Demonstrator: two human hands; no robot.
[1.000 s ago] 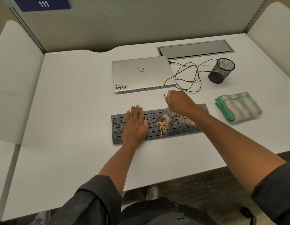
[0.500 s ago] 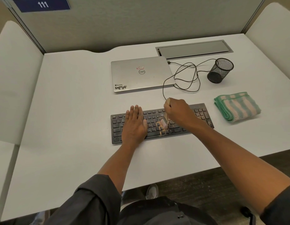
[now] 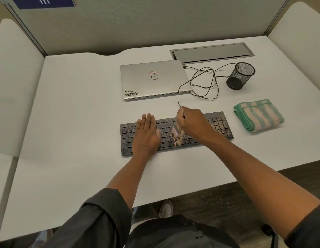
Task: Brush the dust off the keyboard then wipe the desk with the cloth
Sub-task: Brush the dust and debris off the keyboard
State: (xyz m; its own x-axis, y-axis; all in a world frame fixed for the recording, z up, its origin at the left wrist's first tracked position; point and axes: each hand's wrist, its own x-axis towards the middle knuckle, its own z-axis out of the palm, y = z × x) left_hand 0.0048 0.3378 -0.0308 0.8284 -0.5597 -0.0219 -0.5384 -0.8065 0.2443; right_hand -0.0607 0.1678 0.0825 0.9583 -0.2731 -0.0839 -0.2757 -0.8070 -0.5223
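Head view, one frame. White desk [image 3: 66, 122] inside a partitioned cubicle.

Keyboard [image 3: 220, 122]: black, full-size, lies flat near the front edge of the desk, about midway along it, long side roughly parallel to that edge, right end angled slightly away. Tan dust sits on the keys, densest in a patch at the middle of the board [image 3: 179, 140] and scattered over the number pad at the right end.

Left hand [image 3: 146, 135]: flat on the left half of the keyboard, palm down, fingers straight and together, pressing on the keys. It holds nothing.

Right hand [image 3: 193, 122]: fisted over the middle of the keyboard, fingers curled round the handle of a small brush [image 3: 175, 131]. Only the pale lower part of the brush shows under the fist; it is blurred, and its tip meets the keys at the dust patch. Handle mostly hidden by the fingers.

Cloth [image 3: 259, 115]: folded, green and pale striped, lies on the desk just right of the keyboard's right end, apart from it, toward the right edge. Untouched by either hand.

Other items: closed silver laptop [image 3: 152, 79] behind the keyboard, toward the back edge; black cable [image 3: 204, 83] looped on the desk beside its right side, plugged into the laptop; black mesh pen cup [image 3: 240, 76] right of the cable loops; a metal cable hatch [image 3: 211, 52] set into the desk at the back edge.
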